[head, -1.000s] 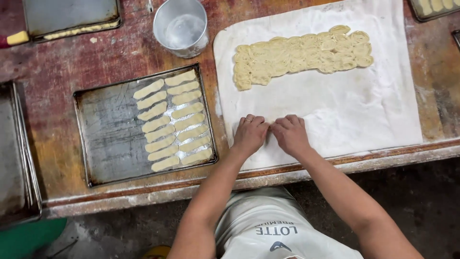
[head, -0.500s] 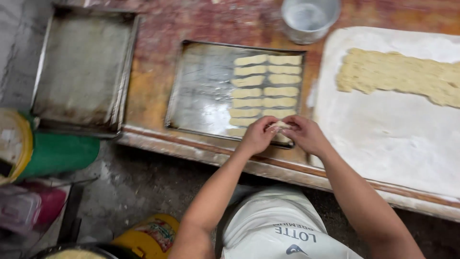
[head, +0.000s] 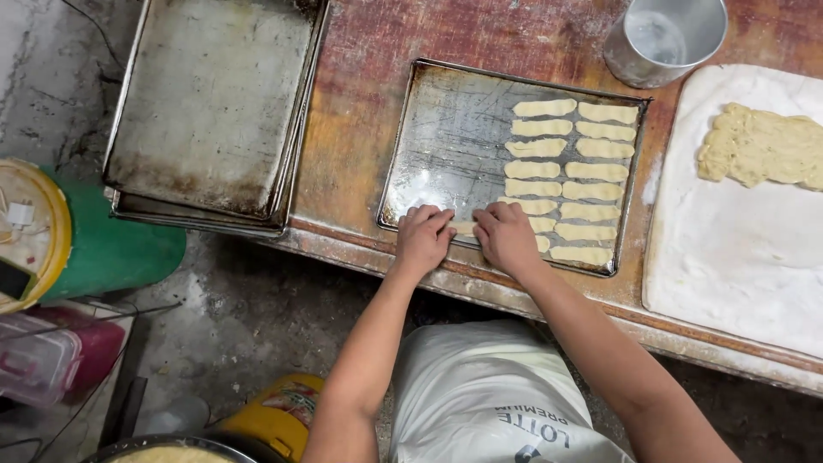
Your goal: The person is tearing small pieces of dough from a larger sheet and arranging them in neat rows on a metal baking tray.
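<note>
- Broadly, a long wooden table, reddish and dusted with flour, fills the upper part of the view, its near edge running slantwise from left to lower right.
- On the table's right end lies a white floured cloth, and on it rests a flat slab of pale dough, partly cut off by the frame's right edge.
- At the left end sits a stack of empty metal trays, worn and stained, overhanging the table's edge a little.
- Between stack and cloth lies the baking tray, its left half bare metal, its right half bearing two columns of finger-shaped dough sticks laid side by side.
- Behind the tray's far right corner stands a round metal cup.
- Below the table, on the floor at left, stands a green bucket with a yellow lid.
- The left hand and the right hand rest at the tray's near edge, fingers curled downward and close together.
- Between them lies one dough piece, at the foot of the left column; the fingertips of both hands press on its two ends, and most of it is hidden under them.
</note>
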